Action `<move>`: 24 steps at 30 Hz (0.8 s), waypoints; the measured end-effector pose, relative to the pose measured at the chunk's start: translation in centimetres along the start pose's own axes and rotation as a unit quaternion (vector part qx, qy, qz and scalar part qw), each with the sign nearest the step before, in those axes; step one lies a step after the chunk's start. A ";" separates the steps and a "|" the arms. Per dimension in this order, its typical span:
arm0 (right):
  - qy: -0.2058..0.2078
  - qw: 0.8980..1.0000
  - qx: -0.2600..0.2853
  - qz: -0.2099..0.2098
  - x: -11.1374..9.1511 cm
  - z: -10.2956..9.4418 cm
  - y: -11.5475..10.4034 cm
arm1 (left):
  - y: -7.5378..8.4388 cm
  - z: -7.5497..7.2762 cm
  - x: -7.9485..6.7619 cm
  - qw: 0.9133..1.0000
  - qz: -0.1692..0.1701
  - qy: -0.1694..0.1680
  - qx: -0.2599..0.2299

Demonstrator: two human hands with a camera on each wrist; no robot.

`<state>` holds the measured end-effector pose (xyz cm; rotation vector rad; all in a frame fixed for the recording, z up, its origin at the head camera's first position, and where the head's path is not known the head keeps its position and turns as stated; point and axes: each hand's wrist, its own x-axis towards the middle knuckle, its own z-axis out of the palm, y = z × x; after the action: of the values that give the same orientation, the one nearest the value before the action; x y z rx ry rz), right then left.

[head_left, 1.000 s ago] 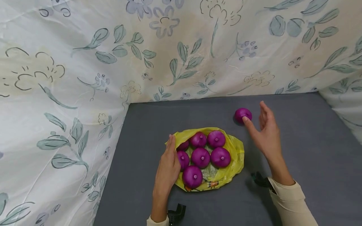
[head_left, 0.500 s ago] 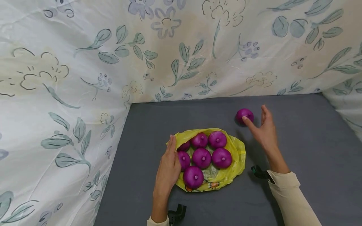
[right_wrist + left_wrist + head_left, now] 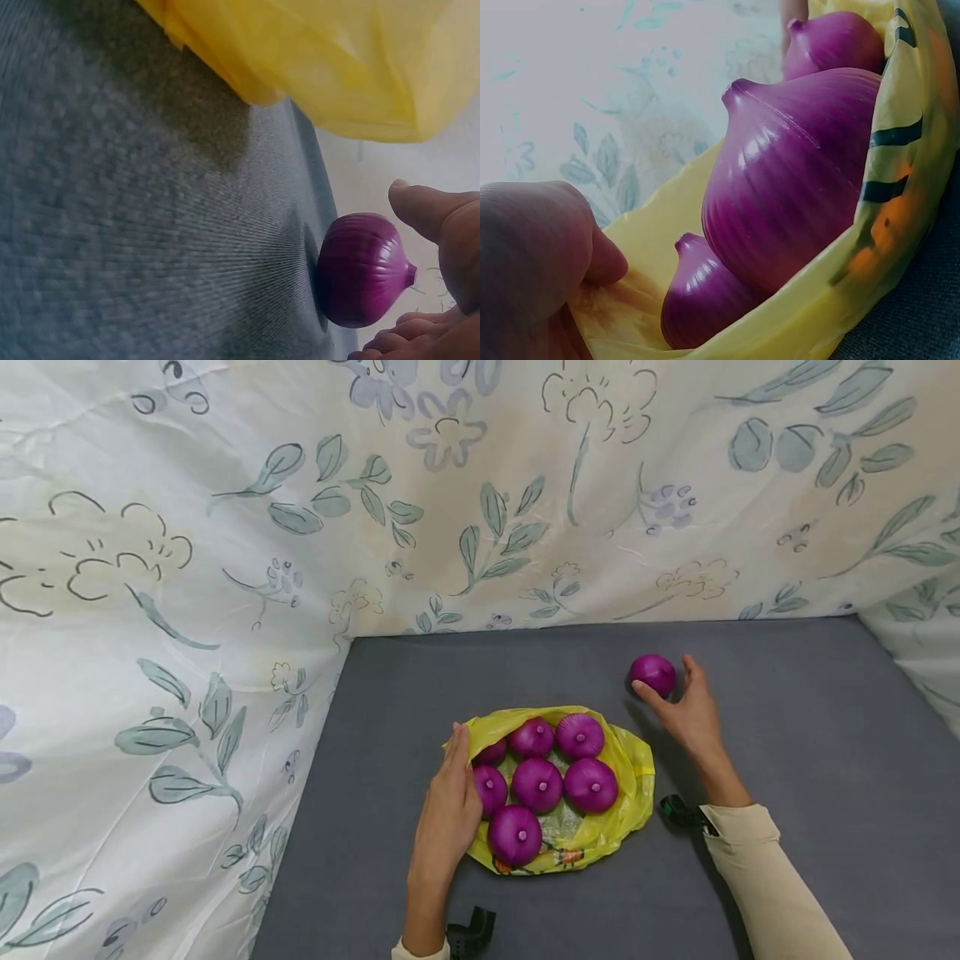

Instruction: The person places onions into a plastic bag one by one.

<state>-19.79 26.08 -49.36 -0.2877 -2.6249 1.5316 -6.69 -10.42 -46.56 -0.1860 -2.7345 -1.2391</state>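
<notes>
A yellow plastic bag (image 3: 633,768) lies spread on the dark cloth, holding several purple onions (image 3: 537,785) with shiny skins. My left hand (image 3: 448,814) holds the bag's left rim, its fingers long against the side; in the left wrist view the thumb (image 3: 600,255) presses the creased film beside the onions. Beyond the bag's right end, a single purple onion (image 3: 654,676) sits on the cloth. My right hand (image 3: 692,717) is at it, thumb and fingers spread on its near and right sides. The right wrist view shows a gap between the thumb (image 3: 424,210) and that onion.
Dark grey cloth (image 3: 420,681) covers the table. White floral fabric (image 3: 247,543) hangs along the back and left, meeting the table's far edge. More of it rises at the right (image 3: 915,635). Black wrist mounts (image 3: 471,930) sit under both wrists.
My right hand has drawn slightly back and closer round the lone onion, its thumb and fingers nearer together. The left hand and bag stay put while the head view shifts slightly.
</notes>
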 end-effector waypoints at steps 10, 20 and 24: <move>-0.007 1.000 0.009 -0.007 0.5 0.2 0.5 | 0.1 0.0 0.1 1.000 -0.006 -0.002 0.000; 0.013 0.999 0.016 -0.025 0.7 0.5 1.0 | 0.1 0.0 0.1 1.000 -0.010 -0.003 0.003; 0.017 0.999 0.017 -0.021 0.8 0.6 1.1 | 0.1 -0.1 -0.1 1.000 -0.013 -0.001 -0.002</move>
<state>-20.54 26.28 -50.66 -0.2530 -2.5598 1.5410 -6.60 -10.44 -46.40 -0.1528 -2.7453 -1.2519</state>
